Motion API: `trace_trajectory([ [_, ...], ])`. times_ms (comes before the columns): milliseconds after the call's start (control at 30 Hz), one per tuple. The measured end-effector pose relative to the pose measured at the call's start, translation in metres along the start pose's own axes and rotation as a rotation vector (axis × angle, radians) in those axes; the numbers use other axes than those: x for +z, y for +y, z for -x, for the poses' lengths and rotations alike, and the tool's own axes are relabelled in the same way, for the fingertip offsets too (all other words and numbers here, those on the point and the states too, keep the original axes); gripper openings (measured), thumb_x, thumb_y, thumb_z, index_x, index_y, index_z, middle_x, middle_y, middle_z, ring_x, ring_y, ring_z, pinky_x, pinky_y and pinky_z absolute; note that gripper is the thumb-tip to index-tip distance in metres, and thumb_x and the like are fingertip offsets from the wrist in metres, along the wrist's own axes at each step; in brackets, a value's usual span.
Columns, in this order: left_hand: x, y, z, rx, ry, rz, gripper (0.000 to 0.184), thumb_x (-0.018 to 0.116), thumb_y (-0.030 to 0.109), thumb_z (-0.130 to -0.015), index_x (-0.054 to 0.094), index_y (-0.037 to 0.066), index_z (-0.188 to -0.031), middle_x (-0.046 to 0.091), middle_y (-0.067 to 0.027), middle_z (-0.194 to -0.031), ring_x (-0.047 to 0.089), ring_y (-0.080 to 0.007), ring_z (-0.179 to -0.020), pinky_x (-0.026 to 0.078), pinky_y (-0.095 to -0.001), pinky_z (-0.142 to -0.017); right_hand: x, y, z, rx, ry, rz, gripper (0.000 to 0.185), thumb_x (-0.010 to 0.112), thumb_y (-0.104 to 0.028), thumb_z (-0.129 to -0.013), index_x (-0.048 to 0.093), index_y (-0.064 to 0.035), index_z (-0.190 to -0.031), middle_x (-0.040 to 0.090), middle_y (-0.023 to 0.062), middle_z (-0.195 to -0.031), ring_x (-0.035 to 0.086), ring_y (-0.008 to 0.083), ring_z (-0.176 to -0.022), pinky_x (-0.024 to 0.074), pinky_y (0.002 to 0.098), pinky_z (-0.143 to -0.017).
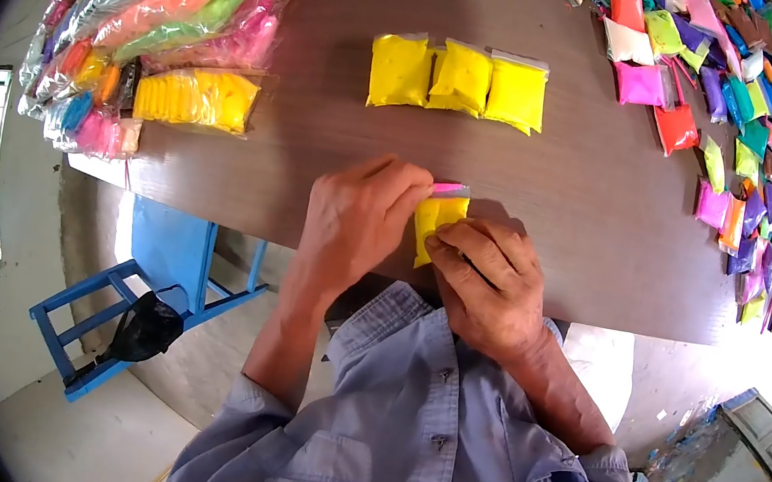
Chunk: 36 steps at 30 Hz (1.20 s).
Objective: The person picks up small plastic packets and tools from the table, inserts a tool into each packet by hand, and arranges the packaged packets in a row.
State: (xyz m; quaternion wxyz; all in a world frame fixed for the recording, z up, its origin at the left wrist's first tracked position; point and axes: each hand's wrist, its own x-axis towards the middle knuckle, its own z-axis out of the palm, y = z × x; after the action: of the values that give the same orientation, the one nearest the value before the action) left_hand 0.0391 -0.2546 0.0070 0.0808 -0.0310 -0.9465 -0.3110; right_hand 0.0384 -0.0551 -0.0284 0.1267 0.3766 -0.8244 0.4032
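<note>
Between my two hands, near the table's front edge, is a small yellow packet (440, 217) with a clear top strip. My left hand (364, 223) is closed at the packet's upper left corner, where a thin pink piece (449, 189) lies along the top. My right hand (491, 285) pinches the packet's right side, its fingers bent over the yellow part. Beyond my hands several yellow packets stand in a row, among them a left one (399, 70), a middle one (462, 76) and a right one (517, 93).
Clear bags of coloured packets (177, 5) are piled at the left, beside a bag of yellow packets (196, 98). A large heap of loose coloured packets (754, 115) covers the table's right side. Below the table's left edge stands a blue chair (170, 245) with a black item.
</note>
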Motion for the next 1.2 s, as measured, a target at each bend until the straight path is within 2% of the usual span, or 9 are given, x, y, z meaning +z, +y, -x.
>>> trace_trajectory([
  [200, 0.001, 0.010, 0.000, 0.090, -0.060, 0.187, 0.007, 0.075, 0.008, -0.092, 0.072, 0.005, -0.098, 0.071, -0.0116, -0.087, 0.070, -0.0348, -0.077, 0.056, -0.0416, -0.066, 0.003, 0.001, 0.002, -0.028, 0.042, 0.039, 0.036, 0.074, -0.008, -0.072, 0.077, -0.0091, -0.108, 0.070, 0.0030, -0.117, 0.066, 0.0254, -0.111, 0.0526, 0.0387, -0.090],
  [267, -0.002, 0.015, -0.003, 0.062, -0.147, -0.001, 0.006, 0.074, 0.008, -0.092, 0.072, 0.004, -0.097, 0.070, -0.0102, -0.087, 0.070, -0.0341, -0.076, 0.055, -0.0415, -0.065, 0.004, 0.001, 0.002, -0.031, 0.035, 0.044, 0.036, 0.074, -0.008, -0.072, 0.077, -0.0090, -0.108, 0.070, 0.0031, -0.117, 0.066, 0.0257, -0.111, 0.0529, 0.0388, -0.090],
  [367, 0.005, 0.007, -0.014, 0.105, -0.135, -0.057, 0.006, 0.075, 0.007, -0.091, 0.073, 0.005, -0.096, 0.070, -0.0096, -0.086, 0.070, -0.0326, -0.076, 0.056, -0.0405, -0.065, 0.004, 0.002, 0.002, -0.038, 0.029, 0.035, 0.036, 0.075, -0.008, -0.072, 0.078, -0.0087, -0.108, 0.070, 0.0033, -0.118, 0.066, 0.0258, -0.111, 0.0534, 0.0391, -0.091],
  [700, -0.009, 0.012, -0.006, 0.118, -0.163, 0.069, 0.004, 0.075, 0.008, -0.093, 0.072, 0.005, -0.094, 0.069, -0.0089, -0.086, 0.069, -0.0316, -0.076, 0.055, -0.0403, -0.065, 0.007, 0.003, 0.007, -0.064, 0.048, 0.058, 0.037, 0.076, -0.007, -0.071, 0.078, -0.0072, -0.108, 0.070, 0.0037, -0.118, 0.066, 0.0259, -0.106, 0.0568, 0.0398, -0.087],
  [767, -0.011, 0.011, -0.012, 0.174, -0.219, -0.105, 0.005, 0.075, 0.007, -0.092, 0.071, 0.007, -0.095, 0.069, -0.0079, -0.088, 0.069, -0.0310, -0.076, 0.055, -0.0402, -0.064, 0.005, 0.001, 0.004, -0.058, 0.046, 0.051, 0.037, 0.076, -0.007, -0.071, 0.078, -0.0074, -0.108, 0.069, 0.0038, -0.118, 0.066, 0.0262, -0.105, 0.0571, 0.0398, -0.087],
  [933, -0.003, 0.007, -0.020, 0.188, -0.151, -0.123, 0.006, 0.076, 0.009, -0.091, 0.071, 0.007, -0.096, 0.068, -0.0078, -0.086, 0.069, -0.0309, -0.075, 0.054, -0.0404, -0.064, 0.002, 0.002, 0.002, -0.046, 0.043, 0.041, 0.036, 0.076, -0.007, -0.071, 0.078, -0.0073, -0.107, 0.069, 0.0044, -0.118, 0.066, 0.0265, -0.105, 0.0576, 0.0399, -0.088],
  [1000, -0.006, 0.008, -0.018, 0.191, -0.105, -0.093, 0.007, 0.076, 0.009, -0.091, 0.071, 0.007, -0.096, 0.067, -0.0082, -0.085, 0.068, -0.0312, -0.074, 0.054, -0.0405, -0.063, 0.000, 0.000, -0.001, -0.057, 0.058, 0.006, 0.036, 0.081, 0.005, -0.068, 0.079, -0.0034, -0.103, 0.072, 0.0062, -0.108, 0.068, 0.0276, -0.095, 0.0589, 0.0364, -0.083],
  [1067, -0.012, 0.013, -0.012, 0.143, -0.105, 0.048, 0.007, 0.076, 0.010, -0.091, 0.072, 0.007, -0.096, 0.067, -0.0084, -0.086, 0.068, -0.0310, -0.074, 0.054, -0.0406, -0.063, 0.000, -0.001, -0.001, -0.047, 0.055, 0.005, 0.037, 0.081, 0.005, -0.067, 0.079, -0.0033, -0.103, 0.072, 0.0065, -0.108, 0.068, 0.0277, -0.096, 0.0590, 0.0365, -0.083],
  [1200, -0.005, 0.007, -0.005, 0.147, -0.165, -0.003, 0.006, 0.076, 0.009, -0.091, 0.073, 0.006, -0.095, 0.068, -0.0087, -0.086, 0.068, -0.0315, -0.074, 0.054, -0.0402, -0.063, 0.004, -0.001, -0.001, -0.061, 0.082, -0.006, 0.038, 0.081, 0.005, -0.065, 0.078, -0.0027, -0.102, 0.072, 0.0073, -0.107, 0.068, 0.0280, -0.096, 0.0591, 0.0368, -0.082],
])
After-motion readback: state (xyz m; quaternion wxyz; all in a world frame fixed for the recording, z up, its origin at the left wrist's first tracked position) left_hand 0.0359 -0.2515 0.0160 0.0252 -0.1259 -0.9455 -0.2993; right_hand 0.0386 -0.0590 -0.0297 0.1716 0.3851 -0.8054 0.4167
